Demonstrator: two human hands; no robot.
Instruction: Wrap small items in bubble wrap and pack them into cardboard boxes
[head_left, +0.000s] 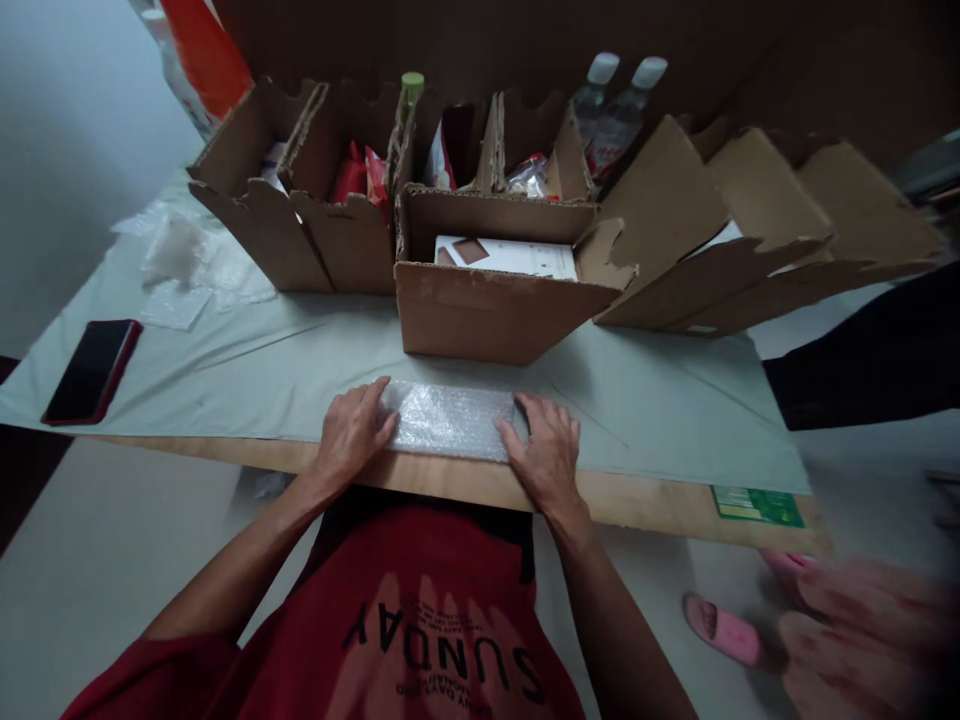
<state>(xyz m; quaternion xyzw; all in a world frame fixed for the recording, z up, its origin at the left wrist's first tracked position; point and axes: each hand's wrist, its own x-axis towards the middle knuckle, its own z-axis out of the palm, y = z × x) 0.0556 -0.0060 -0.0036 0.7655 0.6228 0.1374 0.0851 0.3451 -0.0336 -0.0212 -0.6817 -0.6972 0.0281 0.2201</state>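
A flat rectangular piece of bubble wrap (450,422) lies at the table's front edge, its long side running left to right. My left hand (352,432) grips its left end, thumb on top and fingers at the far corner. At the opposite end, my right hand (549,448) holds the wrap with the thumb on its near side and the fingers curled past the far corner. Whether anything is wrapped inside cannot be made out. Just beyond stands an open cardboard bin (480,310) with a white box (517,258) in it.
More cardboard bins (345,240) stand behind, some with red packets, and others (697,280) lean at the right. Two bottles (619,120) are at the back. Loose bubble wrap (180,260) and a phone (91,372) lie left. Another person's pink slipper (724,630) shows below right.
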